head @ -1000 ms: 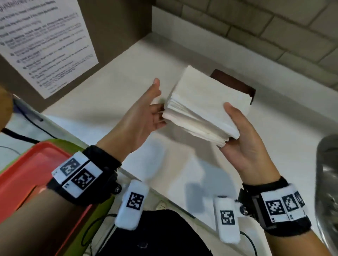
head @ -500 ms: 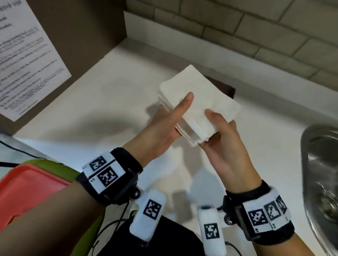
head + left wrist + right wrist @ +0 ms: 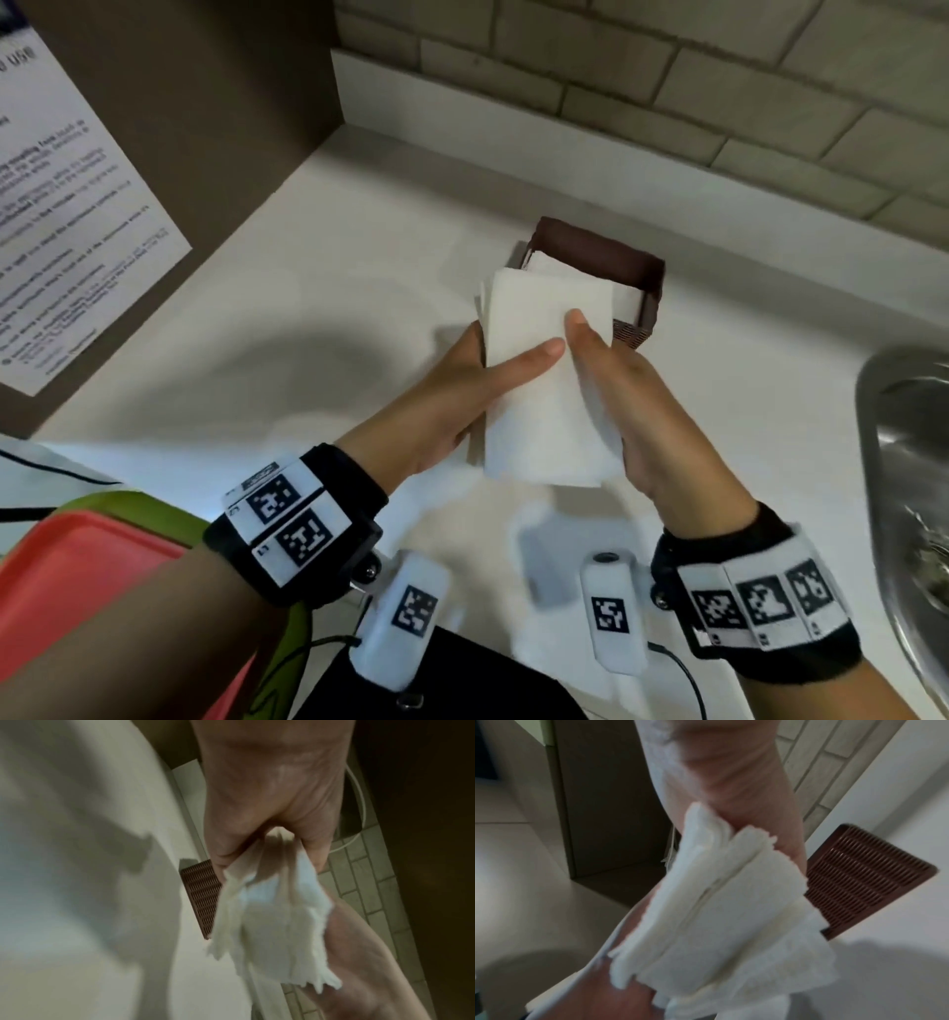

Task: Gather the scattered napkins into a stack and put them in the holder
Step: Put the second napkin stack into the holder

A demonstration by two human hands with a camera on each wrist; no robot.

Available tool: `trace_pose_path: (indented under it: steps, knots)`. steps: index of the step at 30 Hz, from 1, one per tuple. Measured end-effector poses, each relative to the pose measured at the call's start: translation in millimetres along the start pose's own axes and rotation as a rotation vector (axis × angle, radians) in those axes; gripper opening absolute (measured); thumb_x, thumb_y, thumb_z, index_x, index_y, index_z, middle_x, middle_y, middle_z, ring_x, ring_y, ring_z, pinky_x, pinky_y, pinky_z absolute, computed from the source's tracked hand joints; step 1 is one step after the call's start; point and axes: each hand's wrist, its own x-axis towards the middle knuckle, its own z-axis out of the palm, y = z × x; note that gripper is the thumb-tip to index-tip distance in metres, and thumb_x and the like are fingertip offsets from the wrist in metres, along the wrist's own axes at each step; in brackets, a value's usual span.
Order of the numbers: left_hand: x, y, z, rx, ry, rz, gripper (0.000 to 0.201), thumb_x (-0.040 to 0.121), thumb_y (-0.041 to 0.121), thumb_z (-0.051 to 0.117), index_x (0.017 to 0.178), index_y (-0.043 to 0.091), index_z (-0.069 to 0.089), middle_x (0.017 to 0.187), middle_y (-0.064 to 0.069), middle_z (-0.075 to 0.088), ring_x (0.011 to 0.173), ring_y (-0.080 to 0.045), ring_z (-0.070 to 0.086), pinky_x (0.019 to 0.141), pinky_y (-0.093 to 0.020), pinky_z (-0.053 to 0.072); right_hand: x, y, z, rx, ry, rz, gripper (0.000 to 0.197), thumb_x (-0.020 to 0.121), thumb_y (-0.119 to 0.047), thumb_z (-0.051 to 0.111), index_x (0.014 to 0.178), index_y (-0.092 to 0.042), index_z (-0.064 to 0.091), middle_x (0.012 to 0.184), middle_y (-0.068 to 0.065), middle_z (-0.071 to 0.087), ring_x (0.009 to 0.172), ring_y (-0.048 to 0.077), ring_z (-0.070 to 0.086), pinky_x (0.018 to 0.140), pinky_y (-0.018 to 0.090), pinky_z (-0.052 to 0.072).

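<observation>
A thick stack of white napkins [image 3: 544, 380] is held between both hands above the white counter. My left hand [image 3: 462, 390] grips its left side, thumb laid across the top sheet. My right hand [image 3: 631, 406] grips the right side, thumb on top beside the left thumb. The far end of the stack reaches over the near edge of the brown woven holder [image 3: 606, 257], which stands by the back wall with white napkin showing inside. In the wrist views the napkin stack [image 3: 272, 925] [image 3: 721, 912] shows its ragged edges in front of the holder [image 3: 203, 898] [image 3: 859, 880].
A steel sink [image 3: 914, 493] lies at the right edge of the counter [image 3: 318, 318]. A brown side panel with a printed notice [image 3: 67, 226] stands on the left. An orange tray [image 3: 77, 580] over a green one sits at the lower left. A tiled wall [image 3: 667, 87] runs behind.
Both hands have carried the stack forward to the holder. The left hand, open beside the stack a second ago, now grips it, and both thumbs lie on top.
</observation>
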Motion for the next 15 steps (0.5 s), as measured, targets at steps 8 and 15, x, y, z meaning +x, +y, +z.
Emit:
trace_pose_path:
  steps: [8, 15]
  knots:
    - [9, -7, -11, -0.093, 0.191, -0.053, 0.064, 0.087, 0.045, 0.066, 0.139, 0.022, 0.036, 0.125, 0.003, 0.065, 0.109, -0.016, 0.067, 0.094, -0.041, 0.055, 14, 11, 9, 0.048, 0.124, -0.051, 0.041, 0.091, -0.042, 0.056, 0.126, -0.02, 0.058, 0.118, 0.001, 0.071, 0.106, 0.02, 0.069, 0.095, 0.046, 0.054]
    - [8, -15, -6, -0.037, 0.163, 0.004, 0.034, 0.093, 0.04, 0.06, 0.124, 0.025, 0.062, 0.114, 0.002, 0.074, 0.105, -0.016, 0.071, 0.091, -0.037, 0.055, 13, 17, 16, -0.031, 0.098, -0.034, 0.044, 0.093, -0.051, 0.047, 0.132, -0.03, 0.052, 0.125, -0.006, 0.066, 0.112, 0.014, 0.065, 0.099, 0.043, 0.051]
